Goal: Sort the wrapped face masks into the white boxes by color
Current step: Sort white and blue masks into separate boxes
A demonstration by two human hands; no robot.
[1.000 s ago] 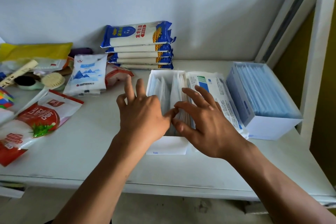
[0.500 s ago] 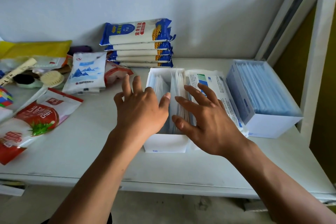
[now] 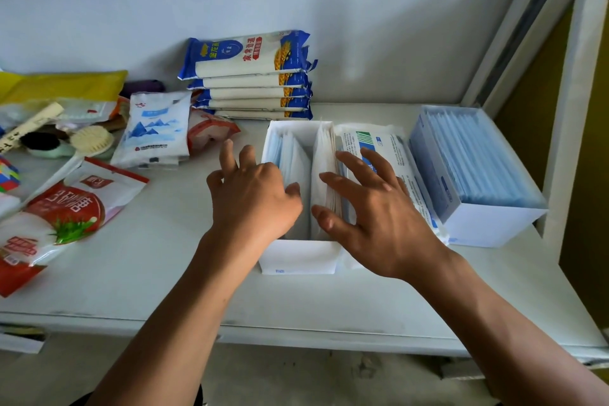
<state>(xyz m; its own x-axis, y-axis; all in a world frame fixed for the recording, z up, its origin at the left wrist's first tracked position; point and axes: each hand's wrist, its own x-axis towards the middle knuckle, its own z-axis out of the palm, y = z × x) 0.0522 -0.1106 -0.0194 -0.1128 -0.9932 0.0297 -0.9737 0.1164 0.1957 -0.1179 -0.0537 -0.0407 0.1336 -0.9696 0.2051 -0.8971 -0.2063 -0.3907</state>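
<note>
A white box (image 3: 298, 257) stands in the middle of the shelf with wrapped masks upright inside. A bluish stack (image 3: 290, 155) leans to its left wall, and a white stack (image 3: 324, 155) leans to its right. My left hand (image 3: 253, 198) rests on the box's left side, its thumb against the bluish stack. My right hand (image 3: 369, 208) presses its spread fingers on the white stack. A gap lies between the two stacks. A second white box (image 3: 487, 221) at the right holds a row of blue wrapped masks (image 3: 474, 155).
A printed mask bag (image 3: 379, 145) lies between the two boxes. Stacked noodle packets (image 3: 250, 76) stand against the back wall. Food pouches (image 3: 66, 208), a brush (image 3: 89, 140) and other clutter fill the shelf's left part. A white frame post (image 3: 566, 109) rises at the right.
My two hands have drawn apart, parting the masks into a left and a right stack with a gap between them. One second ago my fingertips met over the box's middle.
</note>
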